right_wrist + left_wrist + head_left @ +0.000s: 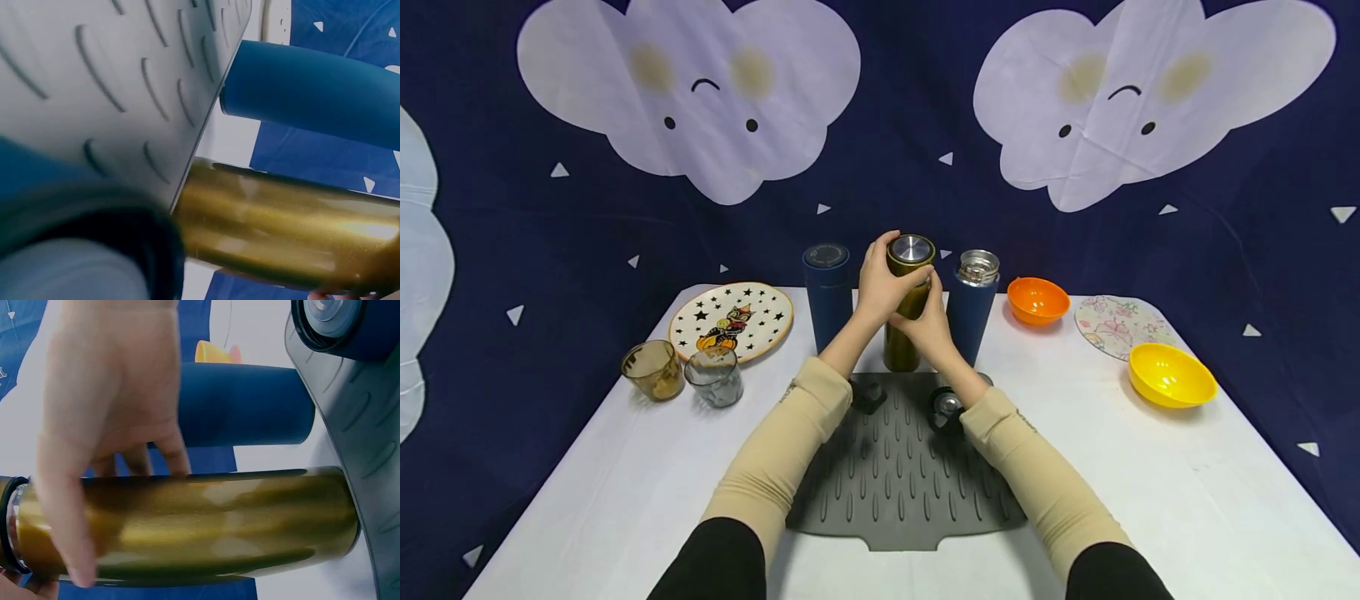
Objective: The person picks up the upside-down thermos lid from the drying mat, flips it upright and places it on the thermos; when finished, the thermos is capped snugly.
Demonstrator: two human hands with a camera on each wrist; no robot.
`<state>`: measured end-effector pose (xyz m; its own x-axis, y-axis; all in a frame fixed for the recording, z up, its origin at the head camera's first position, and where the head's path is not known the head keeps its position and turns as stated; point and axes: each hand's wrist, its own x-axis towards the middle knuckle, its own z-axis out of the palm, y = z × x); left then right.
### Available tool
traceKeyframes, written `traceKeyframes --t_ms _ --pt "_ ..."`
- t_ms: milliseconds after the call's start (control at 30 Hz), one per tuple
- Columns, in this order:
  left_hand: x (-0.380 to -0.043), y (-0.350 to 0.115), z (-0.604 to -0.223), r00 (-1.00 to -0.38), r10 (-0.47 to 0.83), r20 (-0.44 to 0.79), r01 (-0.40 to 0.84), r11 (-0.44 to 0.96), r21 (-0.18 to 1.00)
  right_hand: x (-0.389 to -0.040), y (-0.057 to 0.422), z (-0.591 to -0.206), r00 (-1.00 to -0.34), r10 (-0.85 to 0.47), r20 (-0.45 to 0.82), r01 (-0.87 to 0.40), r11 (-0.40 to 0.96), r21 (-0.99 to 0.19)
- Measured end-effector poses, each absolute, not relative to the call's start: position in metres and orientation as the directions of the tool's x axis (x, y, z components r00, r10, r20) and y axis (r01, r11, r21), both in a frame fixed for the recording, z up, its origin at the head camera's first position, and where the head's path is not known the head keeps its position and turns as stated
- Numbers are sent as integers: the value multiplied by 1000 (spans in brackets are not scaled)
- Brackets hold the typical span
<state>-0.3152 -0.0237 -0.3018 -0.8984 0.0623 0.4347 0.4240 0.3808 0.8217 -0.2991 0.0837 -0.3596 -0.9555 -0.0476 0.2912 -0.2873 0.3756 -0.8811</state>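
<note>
A gold vacuum flask point(897, 354) stands upright between my hands, just past the far edge of the grey mat point(895, 492). My left hand point(880, 279) grips its cap point(912, 248), which has a silver disc on top. Lower down, my right hand point(931, 325) holds the gold body, fingers behind and thumb in front. A strip of bare metal neck point(17, 525) shows under the cap's black ring in the left wrist view. On the mat near my right wrist lies a round blue cap point(947, 404) with a dark rim and pale inside.
Left of the gold flask stands a capped blue flask point(829, 308); right of it, an uncapped blue flask point(972, 312). Leftward are an amber glass point(655, 371), a grey glass point(715, 379) and an owl plate point(763, 321). Rightward are an orange bowl point(1037, 302), floral plate point(1116, 323) and yellow bowl point(1172, 377).
</note>
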Motion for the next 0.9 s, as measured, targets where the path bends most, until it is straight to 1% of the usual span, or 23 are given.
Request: traceKeyframes --t_ms 200,367,600,667,767,900 --pt "-317 -23 -309 -908 54 415 401 393 828 -305 82 -359 -943 -6 333 -315 343 -885" --pt "-318 -24 -314 -900 64 432 425 359 831 -307 83 -358 -942 -7 337 -318 345 -883" --pt "-323 -30 -325 -894 112 434 448 189 874 -308 83 -359 -934 -18 357 -339 359 -869" --pt "-325 -32 -328 -894 129 429 446 163 880 -307 83 -359 -933 -25 360 -344 364 -866" --pt "-326 -34 -329 -887 142 439 459 163 873 -307 83 -359 -929 -34 369 -355 366 -860" --pt "-328 -37 -331 -877 147 458 480 207 853 -307 84 -359 -927 -43 373 -363 358 -860"
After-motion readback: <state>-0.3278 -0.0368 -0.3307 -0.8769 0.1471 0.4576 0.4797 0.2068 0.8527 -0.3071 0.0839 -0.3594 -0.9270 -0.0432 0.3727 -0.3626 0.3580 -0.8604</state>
